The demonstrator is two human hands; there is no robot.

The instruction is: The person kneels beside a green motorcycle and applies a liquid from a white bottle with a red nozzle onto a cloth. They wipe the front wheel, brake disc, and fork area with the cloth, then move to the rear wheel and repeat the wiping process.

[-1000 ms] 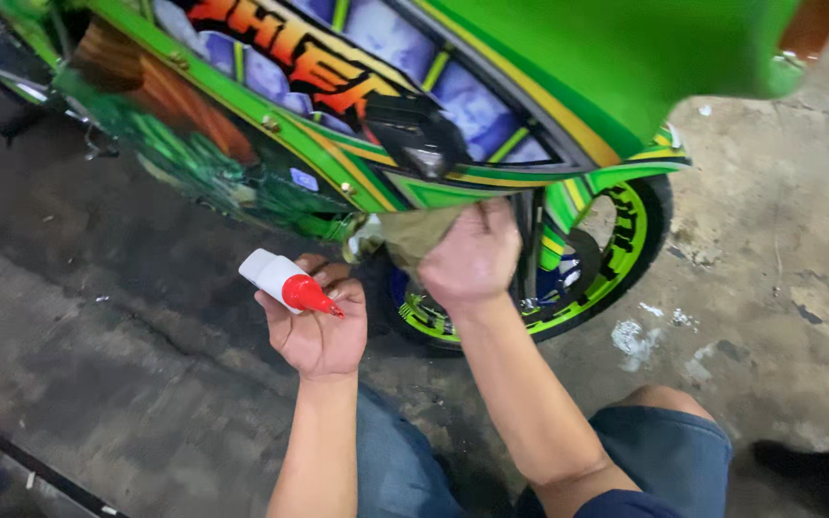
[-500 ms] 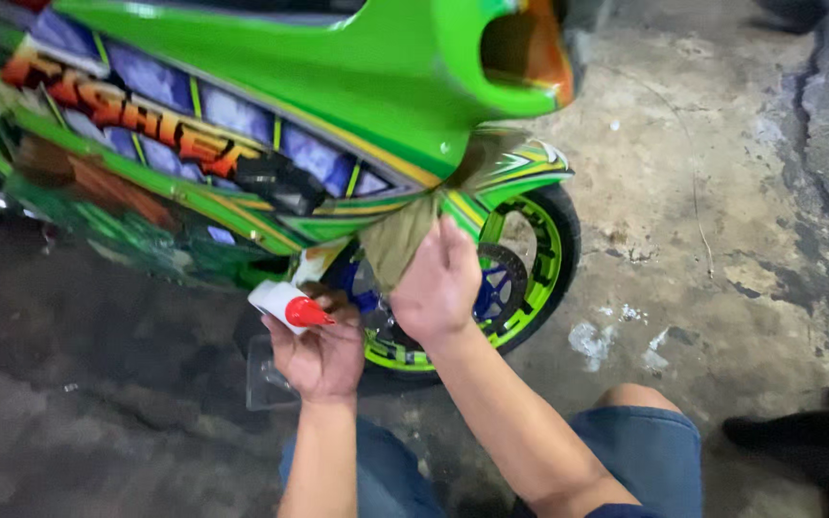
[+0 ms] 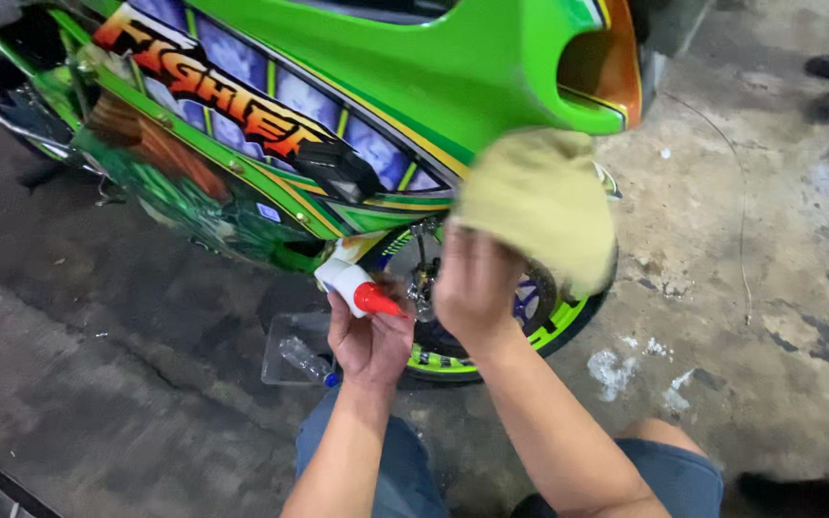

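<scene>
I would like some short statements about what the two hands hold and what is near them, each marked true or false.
1. The left hand holds a small white bottle with a red cap. True.
2. The right hand holds a blue sponge. False: it holds a yellowish cloth, which is blurred.
3. The hands are in front of the rear wheel of a green motorcycle. True.
4. The wheel has a red rim. False: the rim is green.
5. A clear tray lies on the floor below the left hand. True.
6. The person wears thick gloves. False: both hands are bare.
</scene>
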